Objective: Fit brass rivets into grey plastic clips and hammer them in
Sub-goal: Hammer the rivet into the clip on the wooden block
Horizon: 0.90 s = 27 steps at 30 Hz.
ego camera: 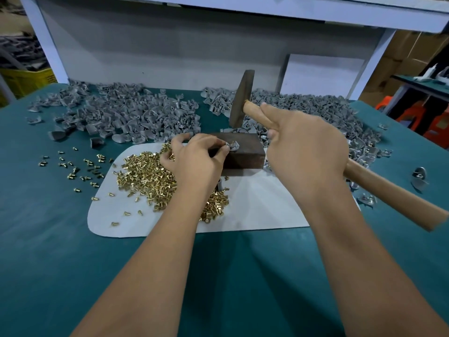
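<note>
Your left hand (194,159) pinches a grey plastic clip (232,146) between thumb and fingertips, holding it on the top of the dark block (245,152), near the block's left edge. A brass rivet (232,143) stands up out of that clip. Your right hand (303,152) grips the wooden handle of the hammer (241,98), forefinger stretched along it toward the head; the dark head hangs above the block's far side, clear of the clip and tilted. The hand itself sits just right of the block and higher than it.

The block rests on a white mat (255,210) on the teal worktop (48,239). Left of the block, under and around your left wrist, lies the heap of loose brass rivets (145,171), with strays scattered further left off the mat. Behind the block, a wide pile of grey clips (126,110) runs along the back, and more clips (359,152) lie right of the block, behind your right hand.
</note>
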Each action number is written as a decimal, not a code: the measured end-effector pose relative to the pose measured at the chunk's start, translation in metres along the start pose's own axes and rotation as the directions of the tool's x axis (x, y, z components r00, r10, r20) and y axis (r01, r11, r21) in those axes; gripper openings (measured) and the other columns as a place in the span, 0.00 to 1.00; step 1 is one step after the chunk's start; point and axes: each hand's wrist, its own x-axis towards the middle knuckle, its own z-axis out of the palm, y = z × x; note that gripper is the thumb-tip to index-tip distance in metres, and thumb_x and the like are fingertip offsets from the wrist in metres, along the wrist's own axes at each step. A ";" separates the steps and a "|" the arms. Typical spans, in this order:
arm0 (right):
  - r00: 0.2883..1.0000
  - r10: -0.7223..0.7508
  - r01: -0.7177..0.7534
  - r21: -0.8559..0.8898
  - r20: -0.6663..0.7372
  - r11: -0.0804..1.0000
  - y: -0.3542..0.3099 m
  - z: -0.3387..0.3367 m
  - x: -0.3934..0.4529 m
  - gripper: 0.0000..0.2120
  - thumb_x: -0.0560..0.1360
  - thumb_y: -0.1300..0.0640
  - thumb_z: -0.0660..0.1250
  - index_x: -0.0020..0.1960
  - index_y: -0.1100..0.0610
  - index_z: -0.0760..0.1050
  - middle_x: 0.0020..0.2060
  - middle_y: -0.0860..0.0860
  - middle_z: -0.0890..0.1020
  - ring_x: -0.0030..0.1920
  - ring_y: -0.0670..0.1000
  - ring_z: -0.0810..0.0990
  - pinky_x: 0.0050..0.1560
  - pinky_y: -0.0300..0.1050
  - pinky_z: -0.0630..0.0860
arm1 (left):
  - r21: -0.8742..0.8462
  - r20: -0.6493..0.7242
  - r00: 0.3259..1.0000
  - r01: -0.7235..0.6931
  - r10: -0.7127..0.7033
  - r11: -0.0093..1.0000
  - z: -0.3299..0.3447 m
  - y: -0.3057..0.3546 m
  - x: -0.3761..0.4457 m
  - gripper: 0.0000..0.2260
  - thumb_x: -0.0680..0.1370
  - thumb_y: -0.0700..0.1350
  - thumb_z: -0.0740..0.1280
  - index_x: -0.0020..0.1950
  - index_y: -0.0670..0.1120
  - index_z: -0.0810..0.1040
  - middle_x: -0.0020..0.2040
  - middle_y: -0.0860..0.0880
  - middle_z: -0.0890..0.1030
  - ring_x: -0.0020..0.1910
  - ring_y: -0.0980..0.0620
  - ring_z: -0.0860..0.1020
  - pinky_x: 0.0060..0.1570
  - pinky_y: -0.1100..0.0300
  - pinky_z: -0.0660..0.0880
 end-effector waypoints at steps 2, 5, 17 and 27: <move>1.000 0.007 -0.007 0.014 -0.022 1.000 0.000 0.002 0.002 0.26 0.75 0.57 0.64 0.69 0.38 0.67 0.42 0.50 0.81 0.38 0.56 0.77 0.27 0.40 0.53 | -0.007 -0.002 1.000 0.002 -0.002 1.000 0.001 0.000 0.000 0.05 0.75 0.58 0.69 0.46 0.59 0.82 0.55 0.63 0.80 0.69 0.52 0.61 0.63 0.44 0.52; 0.999 0.019 -0.018 0.035 -0.026 0.999 -0.003 0.008 0.002 0.27 0.75 0.58 0.64 0.70 0.38 0.66 0.43 0.51 0.81 0.35 0.56 0.75 0.28 0.41 0.56 | 0.025 -0.006 1.000 0.004 -0.004 1.000 0.001 0.000 0.000 0.05 0.75 0.58 0.69 0.46 0.60 0.82 0.55 0.63 0.80 0.69 0.51 0.61 0.63 0.44 0.51; 0.990 -0.063 0.064 -0.002 0.126 0.998 -0.001 0.023 -0.004 0.26 0.74 0.58 0.64 0.69 0.39 0.67 0.35 0.49 0.76 0.34 0.54 0.71 0.27 0.42 0.55 | 0.109 -0.041 0.998 -0.039 0.044 0.993 0.004 0.000 0.000 0.05 0.76 0.58 0.67 0.46 0.61 0.82 0.56 0.64 0.80 0.69 0.51 0.63 0.61 0.43 0.53; 0.984 -0.023 0.022 0.009 0.179 1.000 -0.008 0.033 -0.034 0.35 0.76 0.63 0.59 0.76 0.42 0.51 0.48 0.54 0.76 0.36 0.56 0.69 0.33 0.45 0.60 | 0.113 -0.051 0.998 -0.041 0.047 0.993 0.004 0.004 0.000 0.04 0.76 0.56 0.67 0.45 0.59 0.81 0.55 0.62 0.80 0.69 0.50 0.63 0.62 0.43 0.53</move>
